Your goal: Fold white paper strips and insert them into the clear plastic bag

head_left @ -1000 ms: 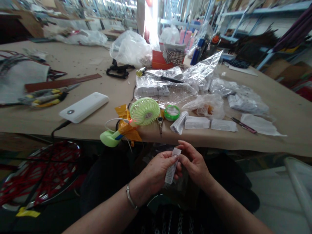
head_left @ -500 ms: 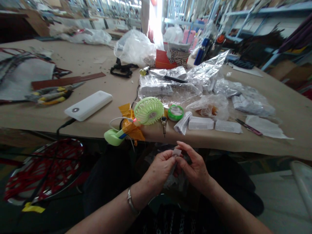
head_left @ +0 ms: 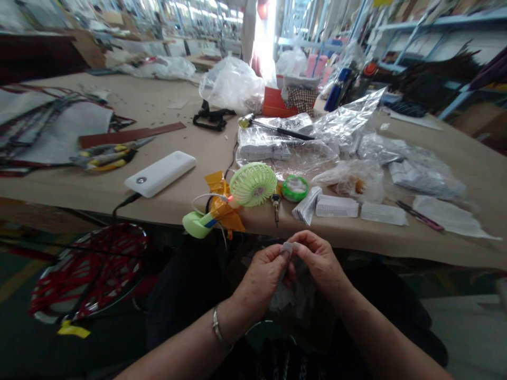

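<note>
A small white paper-like slip (head_left: 287, 247) is pinched between the thumb and finger of my left hand (head_left: 263, 272), just below the table's front edge. The thumb and forefinger of my right hand (head_left: 317, 258) are closed at the slip's right edge. Whitish, blurred pieces (head_left: 287, 295) lie below my hands, partly hidden by them. Nearest on the table are a folded stack of white slips (head_left: 308, 206), flat printed slips (head_left: 336, 206), a round green tin (head_left: 295, 188) and a pen-like tool with a metal tip (head_left: 276, 208).
A green fan (head_left: 253, 184) is fixed at the table edge with orange tape, beside a white power bank (head_left: 160, 173). Clear plastic packets (head_left: 277, 148) lie behind, with a small hammer (head_left: 273, 126) on top. Yellow-handled pliers (head_left: 106, 154) are at left, tweezers (head_left: 420, 215) at right.
My right thumb and fingers have closed in on the slip; before, they were spread wider. The slip looks turned. The whole view has shifted, so the table's things appear farther right.
</note>
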The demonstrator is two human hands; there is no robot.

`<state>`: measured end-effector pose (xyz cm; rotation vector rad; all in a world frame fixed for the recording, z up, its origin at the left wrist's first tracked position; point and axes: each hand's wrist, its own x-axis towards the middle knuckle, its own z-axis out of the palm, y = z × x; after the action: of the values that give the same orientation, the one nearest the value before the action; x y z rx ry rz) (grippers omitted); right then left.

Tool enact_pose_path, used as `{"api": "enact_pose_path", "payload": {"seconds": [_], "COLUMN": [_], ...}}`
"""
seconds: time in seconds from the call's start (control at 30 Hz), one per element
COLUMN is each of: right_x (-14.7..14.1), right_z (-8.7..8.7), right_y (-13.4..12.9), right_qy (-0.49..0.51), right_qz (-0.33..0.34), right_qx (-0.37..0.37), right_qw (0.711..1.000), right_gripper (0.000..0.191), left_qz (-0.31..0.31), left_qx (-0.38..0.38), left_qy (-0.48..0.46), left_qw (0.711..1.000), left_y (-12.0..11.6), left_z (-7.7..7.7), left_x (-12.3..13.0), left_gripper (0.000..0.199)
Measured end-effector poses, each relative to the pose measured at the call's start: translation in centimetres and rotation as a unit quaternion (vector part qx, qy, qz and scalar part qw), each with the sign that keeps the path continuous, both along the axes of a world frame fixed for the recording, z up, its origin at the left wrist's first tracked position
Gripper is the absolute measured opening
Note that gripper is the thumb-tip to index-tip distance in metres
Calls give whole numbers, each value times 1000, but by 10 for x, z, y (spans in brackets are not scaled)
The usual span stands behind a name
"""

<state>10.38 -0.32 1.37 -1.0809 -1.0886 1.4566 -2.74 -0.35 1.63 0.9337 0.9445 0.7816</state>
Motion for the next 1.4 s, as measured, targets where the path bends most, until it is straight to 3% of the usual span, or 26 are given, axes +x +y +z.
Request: {"api": "enact_pose_path", "payload": {"seconds": [0.2, 0.43, 0.63, 0.8, 1.0, 1.2, 1.4], "right_x": [-5, -9, -11, -11, -12, -13, -13], "right_z": [-6, -11, -6, -3, -2, -1, -3], "right_y": [7, 16, 22, 24, 26, 29, 30], "right_qy": [4, 0, -94, -221, -263, -281, -280], "right_qz": [23, 23, -21, -67, -71, -76, -78], "right_qx": [-21, 8, 48, 115, 151, 175, 176], "right_qw": [1000, 1000, 994, 966, 950, 941, 941], "right_gripper": [13, 13, 14, 12, 13, 13, 13], "left_qz": [27, 43, 57, 94, 103, 103, 104], "left_qx": [7, 23, 75, 186, 271, 317, 330], "left_qy": [4, 21, 54, 164, 230, 264, 258], "left_qw": [1000, 999, 994, 964, 929, 905, 902], "left_y": [3, 10, 16, 21, 28, 32, 35], "left_z": [-1, -8, -9, -8, -6, -4, -6], "left_x": [-2, -6, -9, -15, -20, -22, -22], "left_gripper": [31, 30, 23, 16, 16, 17, 18]}}
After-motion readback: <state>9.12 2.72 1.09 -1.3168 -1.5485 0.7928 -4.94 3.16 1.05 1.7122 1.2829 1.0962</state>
